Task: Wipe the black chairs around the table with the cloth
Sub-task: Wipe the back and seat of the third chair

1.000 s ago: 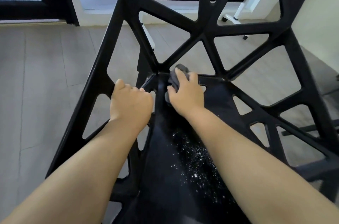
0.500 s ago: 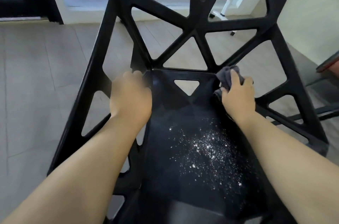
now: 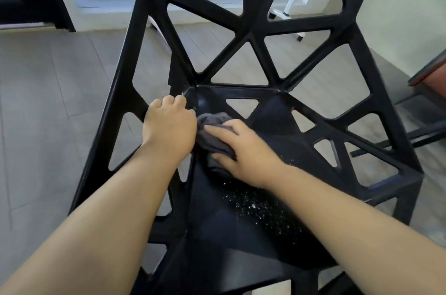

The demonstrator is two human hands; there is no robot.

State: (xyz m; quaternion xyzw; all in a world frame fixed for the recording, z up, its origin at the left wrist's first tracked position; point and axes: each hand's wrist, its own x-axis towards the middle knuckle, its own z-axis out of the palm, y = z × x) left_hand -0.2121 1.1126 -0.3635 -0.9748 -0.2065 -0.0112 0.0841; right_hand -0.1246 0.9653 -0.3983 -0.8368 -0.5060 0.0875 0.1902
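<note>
Two bare forearms reach in from the bottom corners of the frame over the seat of a black chair (image 3: 217,229), which fills most of the view. A scatter of white specks (image 3: 260,210) lies on the seat at centre right, just below the right wrist.

At the centre, the right hand (image 3: 246,152) presses a bunched grey cloth (image 3: 211,123) down on the left part of the seat, near the back corner. Its fingers lie over the top of the cloth and the thumb tucks against the near side, so the cloth is clasped between them. Just left of it, almost touching the cloth, the left hand (image 3: 169,123) holds the chair's left side frame, its fingers curled over the bar and the knuckles facing up.

Above the hands, the open backrest rises to the top of the frame as a web of black struts with triangular gaps. Grey plank flooring (image 3: 48,101) shows through them and on the left. At the right edge, the corner of a reddish-brown table (image 3: 432,75) juts in. At the upper centre, past the backrest, a white wheeled stand (image 3: 289,9) sits on the floor, and a dark door frame (image 3: 55,0) stands at the upper left.
</note>
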